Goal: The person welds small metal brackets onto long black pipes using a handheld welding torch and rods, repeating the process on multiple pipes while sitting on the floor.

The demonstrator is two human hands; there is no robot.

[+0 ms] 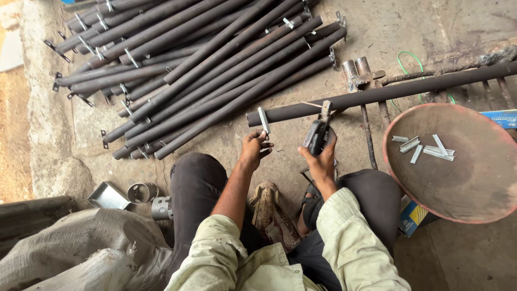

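Landmark: round rust-brown pan [458,183], right of knees. Blue-yellow carton [412,216] tucked under pan's lower-left rim; second blue box [501,117] at upper-right rim. Pan holds handful of small silvery metal strips [425,148].

Dark pipe [377,96] lies on stand left of and above pan. Left hand [254,148] pinches one silvery clip [263,119] upright against pipe's end. Right hand [320,156] closed tight round dark hand tool [318,132], tip at pipe. Pipe pile [204,70] far left of pan.
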